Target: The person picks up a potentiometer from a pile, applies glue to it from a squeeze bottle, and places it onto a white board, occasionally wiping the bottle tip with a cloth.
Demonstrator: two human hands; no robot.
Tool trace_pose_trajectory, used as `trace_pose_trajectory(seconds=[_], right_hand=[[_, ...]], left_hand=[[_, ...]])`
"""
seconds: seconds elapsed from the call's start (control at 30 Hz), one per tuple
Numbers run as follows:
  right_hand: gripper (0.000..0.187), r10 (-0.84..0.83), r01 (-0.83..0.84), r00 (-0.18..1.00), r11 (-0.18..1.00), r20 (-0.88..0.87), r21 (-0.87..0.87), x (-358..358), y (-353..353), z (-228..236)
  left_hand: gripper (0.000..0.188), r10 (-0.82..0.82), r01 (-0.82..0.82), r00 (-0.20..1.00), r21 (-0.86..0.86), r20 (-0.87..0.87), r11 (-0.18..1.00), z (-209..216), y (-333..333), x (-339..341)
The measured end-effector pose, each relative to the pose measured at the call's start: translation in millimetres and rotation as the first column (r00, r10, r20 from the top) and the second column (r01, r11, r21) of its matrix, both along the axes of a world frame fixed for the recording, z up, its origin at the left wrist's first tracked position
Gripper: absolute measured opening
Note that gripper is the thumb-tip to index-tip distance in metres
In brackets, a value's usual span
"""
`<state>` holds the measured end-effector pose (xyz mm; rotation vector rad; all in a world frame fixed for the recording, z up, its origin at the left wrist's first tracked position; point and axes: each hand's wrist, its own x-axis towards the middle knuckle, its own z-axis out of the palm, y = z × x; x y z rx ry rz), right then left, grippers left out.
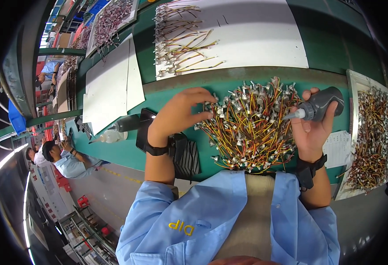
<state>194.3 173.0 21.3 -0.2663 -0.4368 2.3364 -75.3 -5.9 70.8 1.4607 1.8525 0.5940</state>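
Observation:
A heap of wired components (251,123) with metal shafts, yellow, red and dark leads and small white connectors lies on the green bench in front of me. My left hand (183,110) is at the heap's left edge, thumb and fingers apart, fingertips close to a metal part. Whether they touch it, I cannot tell. In my right hand (313,128) is a dark grey squeeze bottle (324,105), tilted, its pale nozzle pointing left over the heap's right side. My fingers wrap round the bottle's body.
A white board (247,35) on the raised shelf carries a row of wired components. A tray (355,132) at right holds many more. White sheets (110,84), another dark bottle (127,123) and a black striped item (187,159) lie left. A co-worker (68,161) sits far left.

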Motion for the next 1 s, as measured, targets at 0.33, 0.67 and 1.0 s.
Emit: trace_pose_trajectory(seconds=[0.33,0.67,1.0], right_hand=[[0.052,-0.008,0.008,0.999,1.0,0.032,0.012,2,-1,0],[0.052,0.01,-0.01,1.0,1.0,-0.018,-0.001,5,6,-5],[0.053,0.033,-0.04,0.992,0.997,-0.12,-0.059,7,7,-10]], left_hand=[[0.031,0.036,-0.036,0.998,0.009,0.06,0.999,-26,-6,-12],[0.024,-0.034,-0.018,0.985,0.297,0.168,0.955,1,-14,-7],[0.019,-0.163,-0.249,0.433,0.292,0.886,0.923,-6,-17,19]])
